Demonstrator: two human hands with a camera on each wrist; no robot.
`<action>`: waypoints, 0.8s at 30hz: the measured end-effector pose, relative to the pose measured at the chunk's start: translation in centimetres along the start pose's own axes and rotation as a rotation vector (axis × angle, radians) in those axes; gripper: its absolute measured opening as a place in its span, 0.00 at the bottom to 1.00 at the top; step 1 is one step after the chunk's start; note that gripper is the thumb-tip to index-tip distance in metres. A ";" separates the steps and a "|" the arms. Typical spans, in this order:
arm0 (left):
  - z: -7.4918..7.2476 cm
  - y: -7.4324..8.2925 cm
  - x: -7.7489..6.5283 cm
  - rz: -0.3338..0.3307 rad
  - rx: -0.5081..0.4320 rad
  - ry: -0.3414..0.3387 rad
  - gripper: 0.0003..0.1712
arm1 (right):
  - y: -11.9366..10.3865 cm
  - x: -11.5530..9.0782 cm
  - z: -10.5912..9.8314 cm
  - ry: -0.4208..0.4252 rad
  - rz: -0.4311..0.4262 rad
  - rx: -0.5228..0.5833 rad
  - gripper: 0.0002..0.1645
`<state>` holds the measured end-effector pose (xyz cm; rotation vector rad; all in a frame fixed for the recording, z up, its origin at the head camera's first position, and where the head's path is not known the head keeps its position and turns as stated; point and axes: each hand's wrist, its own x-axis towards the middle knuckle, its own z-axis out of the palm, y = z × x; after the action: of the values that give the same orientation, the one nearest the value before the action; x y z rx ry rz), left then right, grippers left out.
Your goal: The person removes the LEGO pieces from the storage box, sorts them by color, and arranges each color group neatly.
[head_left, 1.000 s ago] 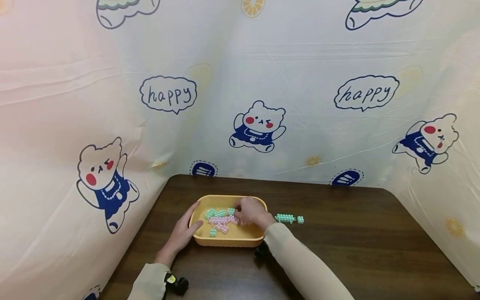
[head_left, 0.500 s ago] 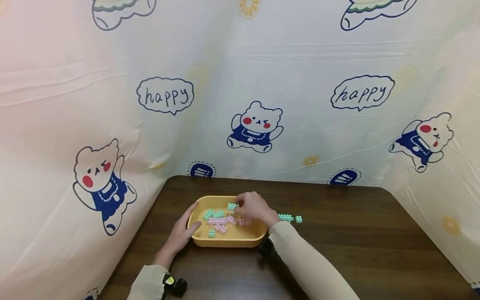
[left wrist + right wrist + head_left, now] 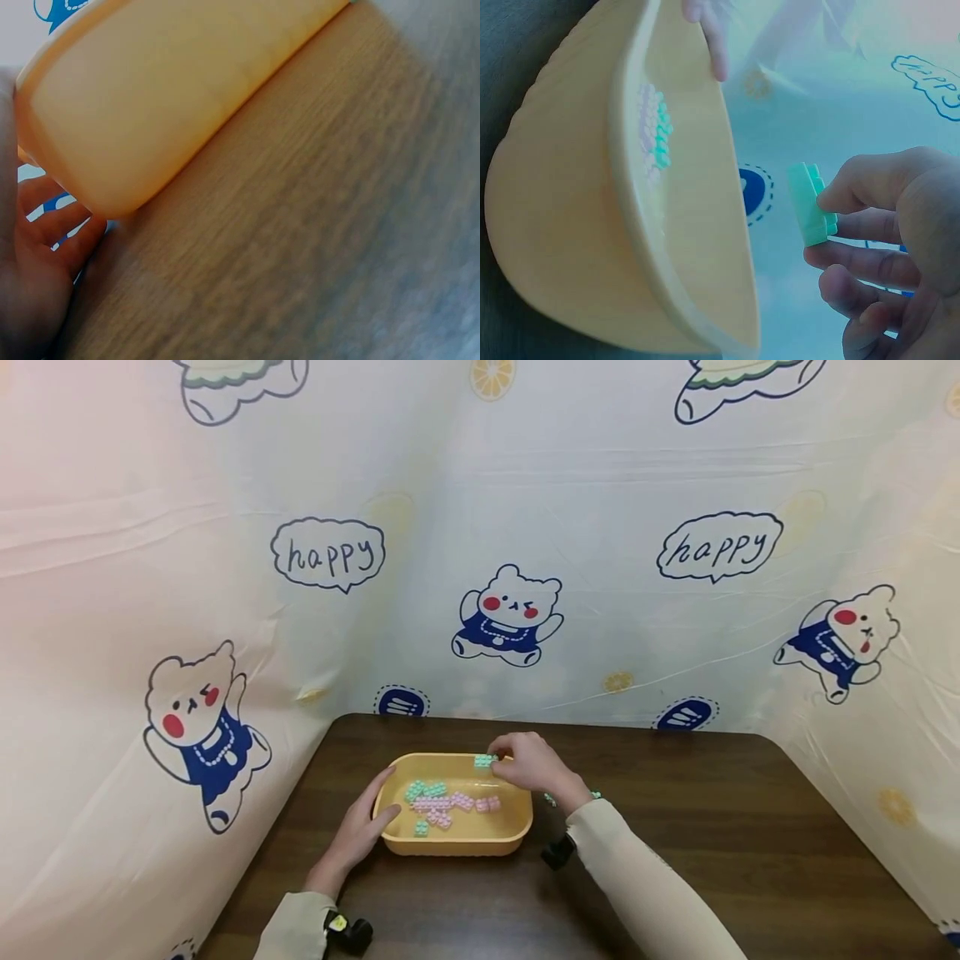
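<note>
A yellow plastic bin (image 3: 453,847) stands on the table with pink toy building blocks (image 3: 435,804) and green ones (image 3: 425,790) inside. My left hand (image 3: 360,831) holds its left end, thumb over the rim and fingers along the outer wall. In the left wrist view those fingers (image 3: 64,225) reach round the bin's corner. Above the bin's back right rim, my right hand (image 3: 531,764) pinches a light green building block (image 3: 806,204) between thumb and fingers. The right wrist view has the block raised beside the rim, studs facing the palm.
Green block pieces (image 3: 596,794) lie on the brown wooden table (image 3: 697,827) right of the bin, partly hidden behind my right wrist. A pale cloth (image 3: 420,610) with bear prints hangs behind the table and at both sides.
My right hand has lifted the green block from among the other blocks, up and rightward to the back rim. The left hand keeps its hold on the bin.
</note>
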<state>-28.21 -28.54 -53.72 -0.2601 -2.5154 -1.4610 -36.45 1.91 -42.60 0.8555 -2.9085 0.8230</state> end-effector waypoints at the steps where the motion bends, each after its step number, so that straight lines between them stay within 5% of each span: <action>1: 0.1 0.0 0.0 0.000 -0.001 -0.003 0.38 | 0.2 -0.3 -0.3 0.001 0.002 -0.004 0.14; 24: 0.3 -0.1 0.2 -0.015 0.001 -0.005 0.38 | 6.1 -5.9 -5.2 0.097 0.045 -0.014 0.12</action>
<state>-28.47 -28.30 -53.92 -0.2458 -2.5275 -1.4664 -35.23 11.79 -41.89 0.7294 -2.8558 0.8210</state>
